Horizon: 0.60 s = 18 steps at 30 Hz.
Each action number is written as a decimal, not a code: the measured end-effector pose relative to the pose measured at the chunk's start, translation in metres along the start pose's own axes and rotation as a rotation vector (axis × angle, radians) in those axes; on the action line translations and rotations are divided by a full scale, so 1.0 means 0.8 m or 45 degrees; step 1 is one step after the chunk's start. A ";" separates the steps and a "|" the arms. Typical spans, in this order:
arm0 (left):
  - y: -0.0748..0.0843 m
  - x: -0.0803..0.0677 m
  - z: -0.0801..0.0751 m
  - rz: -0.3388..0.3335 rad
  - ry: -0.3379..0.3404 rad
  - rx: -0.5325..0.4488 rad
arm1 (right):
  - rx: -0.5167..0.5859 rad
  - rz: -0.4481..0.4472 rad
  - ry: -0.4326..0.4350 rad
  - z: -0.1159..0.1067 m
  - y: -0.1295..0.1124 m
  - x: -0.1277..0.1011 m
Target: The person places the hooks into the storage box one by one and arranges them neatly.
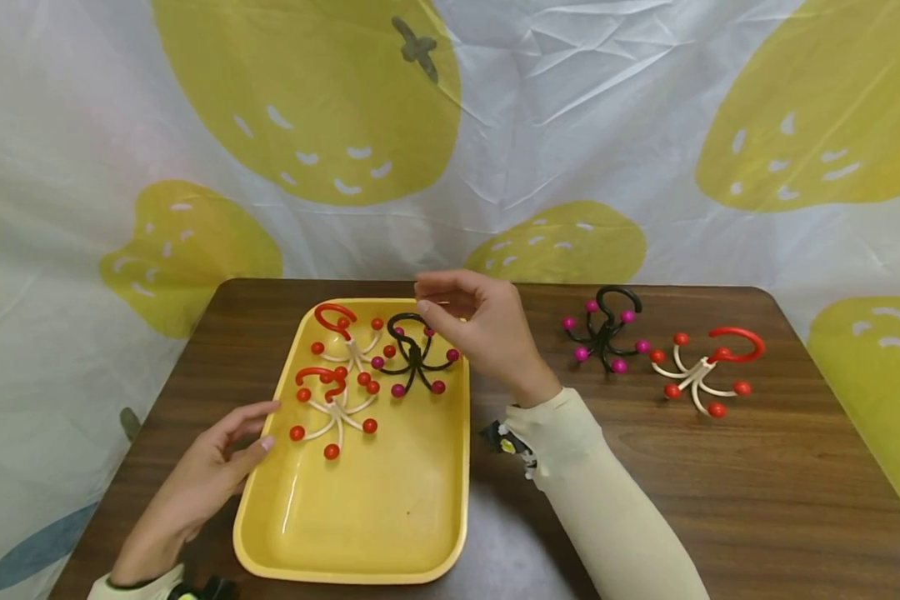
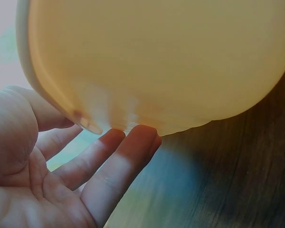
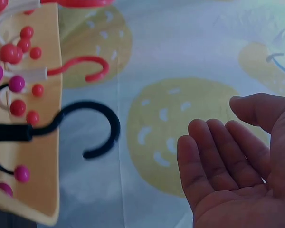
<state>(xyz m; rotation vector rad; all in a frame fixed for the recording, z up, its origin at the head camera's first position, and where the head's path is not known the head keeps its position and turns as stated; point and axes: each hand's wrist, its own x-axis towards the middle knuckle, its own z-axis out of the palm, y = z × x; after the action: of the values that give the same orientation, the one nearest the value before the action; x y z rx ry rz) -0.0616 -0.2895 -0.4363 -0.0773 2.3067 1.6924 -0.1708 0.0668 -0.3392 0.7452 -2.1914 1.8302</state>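
A yellow tray [image 1: 390,533] lies on the table. My left hand [image 1: 210,471] touches its left rim, the thumb at the edge and fairly straight fingers against the outer wall. Inside are two white multi-legged hooks, one farther back [image 1: 352,350] and one nearer [image 1: 336,410], with red balls and red hook ends. Beside them stands a black multi-legged hook [image 1: 415,357] with magenta balls. Raised over the tray's far right corner, my right hand [image 1: 487,325] is nearest the black hook. The right wrist view shows this hand [image 3: 228,166] holding nothing, its fingers loosely extended.
Right of the tray, a second black hook [image 1: 606,333] with magenta balls and another white hook [image 1: 697,375] with red balls stand on the brown table [image 1: 645,467]. A fruit-print curtain [image 1: 510,150] hangs behind the table's back edge.
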 end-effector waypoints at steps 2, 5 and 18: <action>0.000 0.000 0.000 -0.003 0.000 -0.002 | -0.013 -0.005 0.014 -0.010 0.001 0.000; 0.000 0.000 -0.001 0.005 -0.002 -0.009 | -0.036 0.002 0.042 -0.024 0.004 -0.002; -0.002 -0.001 -0.001 0.047 -0.007 -0.017 | -0.140 0.071 0.209 -0.086 0.019 -0.013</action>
<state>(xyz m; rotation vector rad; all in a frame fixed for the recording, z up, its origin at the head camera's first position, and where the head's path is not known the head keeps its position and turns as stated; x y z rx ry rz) -0.0603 -0.2905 -0.4372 -0.0328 2.3064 1.7236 -0.1815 0.1374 -0.3420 0.4984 -2.2053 1.7129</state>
